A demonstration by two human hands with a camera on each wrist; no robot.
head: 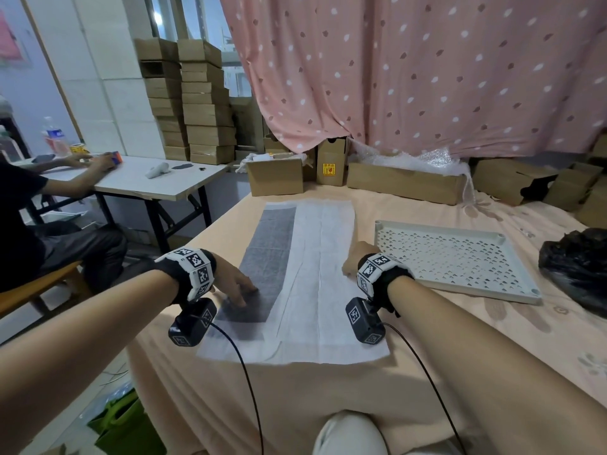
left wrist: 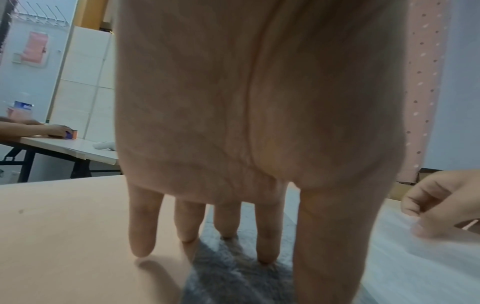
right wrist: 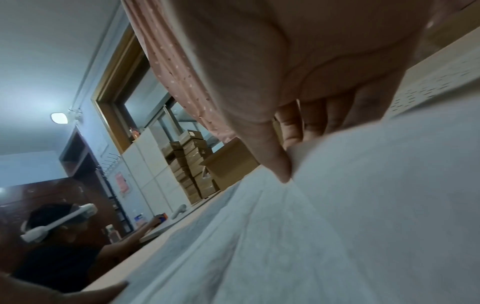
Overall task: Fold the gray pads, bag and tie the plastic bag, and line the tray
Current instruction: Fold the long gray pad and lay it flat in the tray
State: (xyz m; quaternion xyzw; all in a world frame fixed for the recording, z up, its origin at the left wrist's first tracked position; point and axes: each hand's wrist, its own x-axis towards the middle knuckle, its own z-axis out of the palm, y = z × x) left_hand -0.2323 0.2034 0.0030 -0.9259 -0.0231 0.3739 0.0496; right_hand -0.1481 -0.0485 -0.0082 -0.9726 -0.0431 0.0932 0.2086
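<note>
A long pad lies spread on the peach bed sheet, its gray side (head: 267, 257) showing on the left and its white side (head: 325, 274) turned over it on the right. My left hand (head: 236, 287) presses straight fingers (left wrist: 267, 242) flat on the near end of the gray pad (left wrist: 233, 277). My right hand (head: 358, 257) is at the pad's right edge; the thumb (right wrist: 280, 168) and fingers pinch the white edge (right wrist: 337, 226) and lift it slightly. A white perforated tray (head: 427, 224) lies just right of the pad. A crumpled black plastic bag (head: 578, 264) sits at the far right.
Open cardboard boxes (head: 404, 182) line the bed's far side under a pink curtain (head: 427, 77). A person (head: 19, 205) sits at a white folding table (head: 138, 178) on the left, with stacked boxes (head: 203, 103) behind. A green bag (head: 128, 428) stands on the floor.
</note>
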